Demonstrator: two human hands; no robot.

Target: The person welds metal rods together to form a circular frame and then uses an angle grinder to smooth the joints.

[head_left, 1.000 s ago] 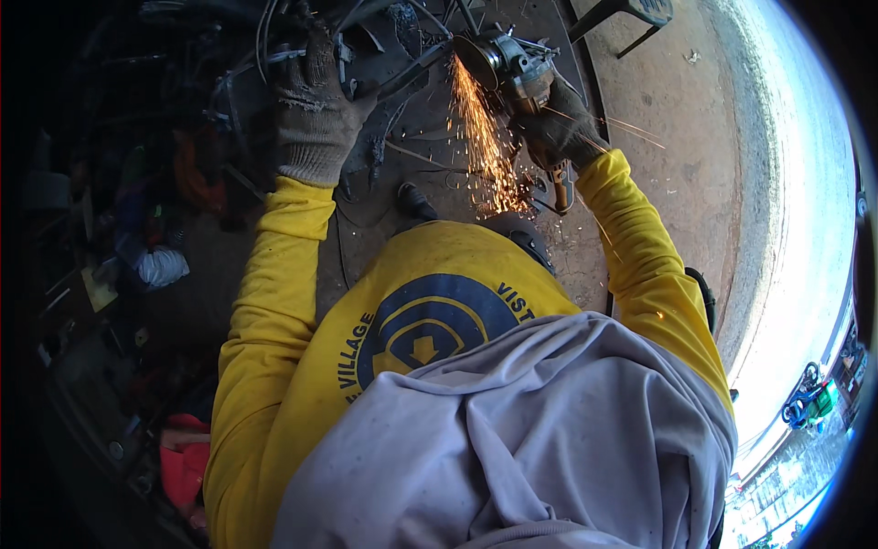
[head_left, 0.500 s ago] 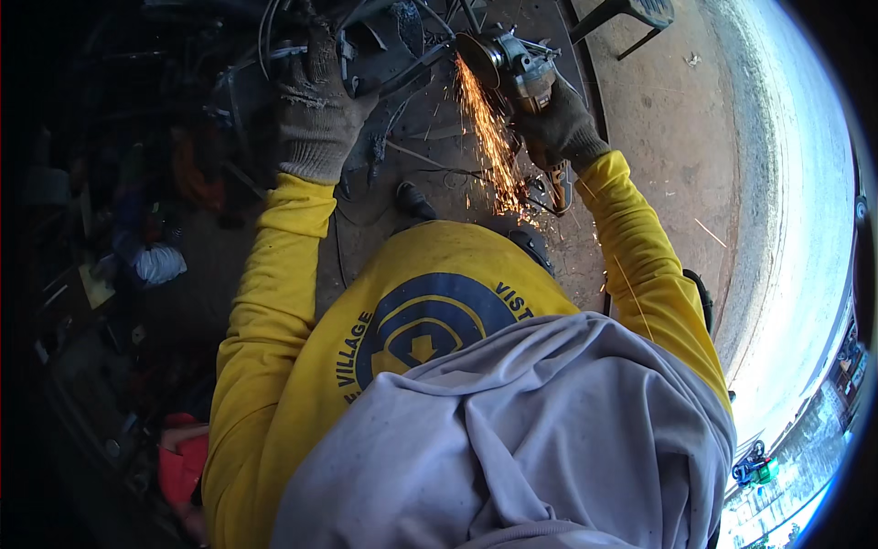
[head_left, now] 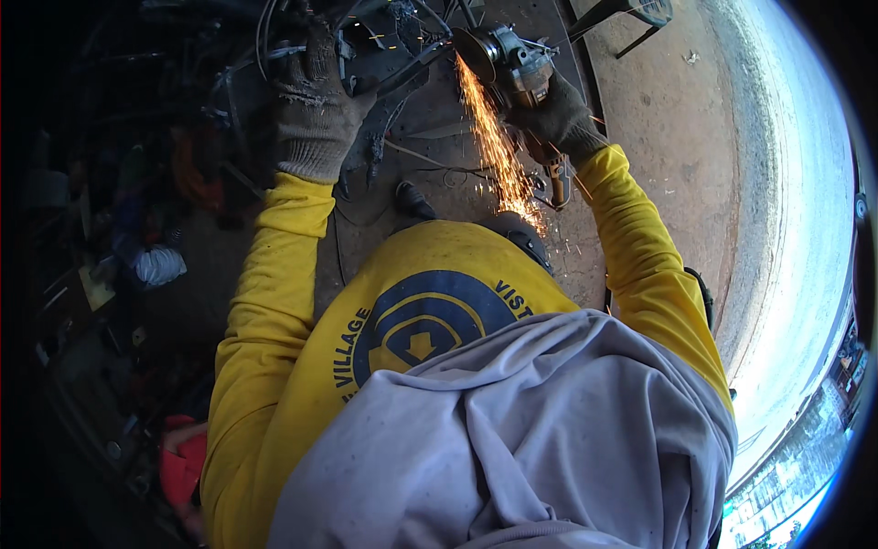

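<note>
My right hand, in a grey knit glove, is closed around the body of an angle grinder. Its disc meets the end of a thin dark bar on a metal frame. From that contact a dense stream of orange sparks shoots down toward my legs. My left hand, gloved the same way, is closed on the left part of the frame, its fingertips partly lost in shadow. Below the right hand shows the tail end of a tan-and-black power tool.
A dark chair stands at the far right. A cable runs across the floor near my shoe. Dim clutter fills the left, with a pale bundle. Someone in red is at the lower left.
The spark stream has grown denser and longer, and a few sparks now fly above the frame. The grinder has shifted very slightly left; my left hand has stayed put.
</note>
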